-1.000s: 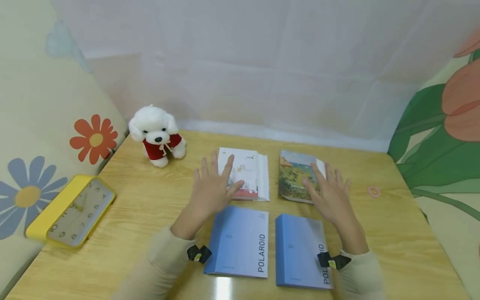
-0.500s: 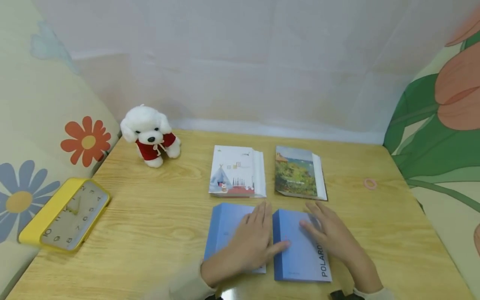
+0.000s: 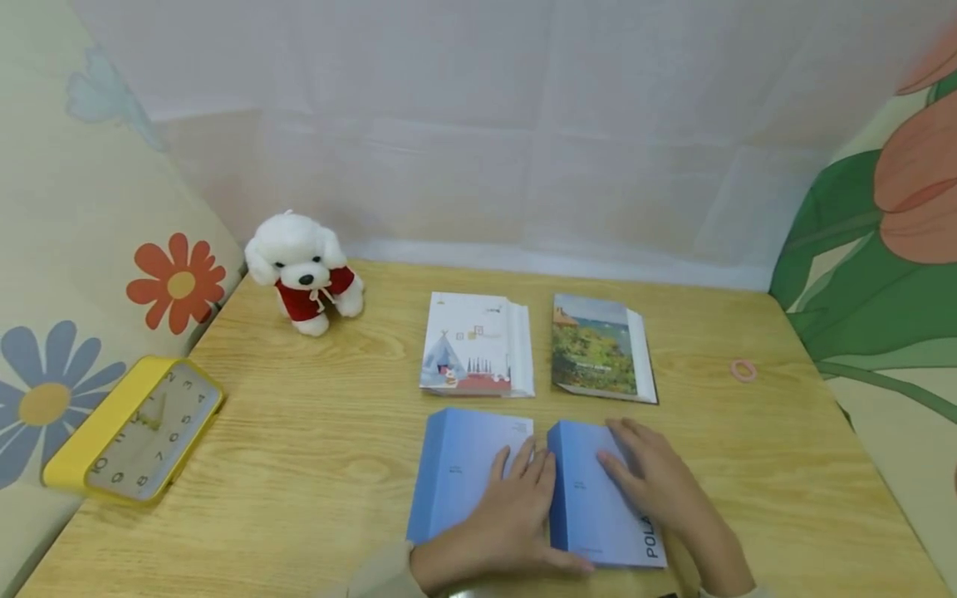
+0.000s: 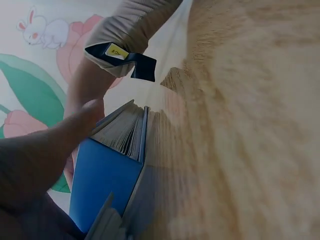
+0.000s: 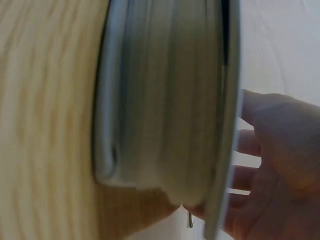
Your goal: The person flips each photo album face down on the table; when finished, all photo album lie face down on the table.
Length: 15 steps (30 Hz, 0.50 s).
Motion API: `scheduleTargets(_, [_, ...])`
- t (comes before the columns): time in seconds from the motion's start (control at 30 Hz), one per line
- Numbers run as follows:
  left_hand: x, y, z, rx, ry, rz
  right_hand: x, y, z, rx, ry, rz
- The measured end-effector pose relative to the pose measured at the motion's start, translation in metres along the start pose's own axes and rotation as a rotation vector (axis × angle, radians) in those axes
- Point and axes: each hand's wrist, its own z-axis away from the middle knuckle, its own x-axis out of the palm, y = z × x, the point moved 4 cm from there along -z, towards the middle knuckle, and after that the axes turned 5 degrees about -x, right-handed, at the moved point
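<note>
At the near edge of the wooden table, two blue books lay side by side, almost touching. The left hand rested flat on the left blue book, fingers straight and close together, thumb reaching across to the right blue book. The right hand lay on that book, fingers loosely spread, apparently steadying it. Behind them sat a white book and a green book, apart. Farther left stood a toy dog and a yellow clock.
</note>
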Motion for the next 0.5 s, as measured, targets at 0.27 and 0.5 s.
scheduleTargets(0.27, [0.007,0.002,0.000,0.035,0.031,-0.102,0.003,-0.005,0.001,0.036,0.024,-0.037])
scheduleTargets(0.5, [-0.001,0.004,0.006,0.102,-0.017,0.158,0.006,-0.012,0.000,0.032,0.047,-0.129])
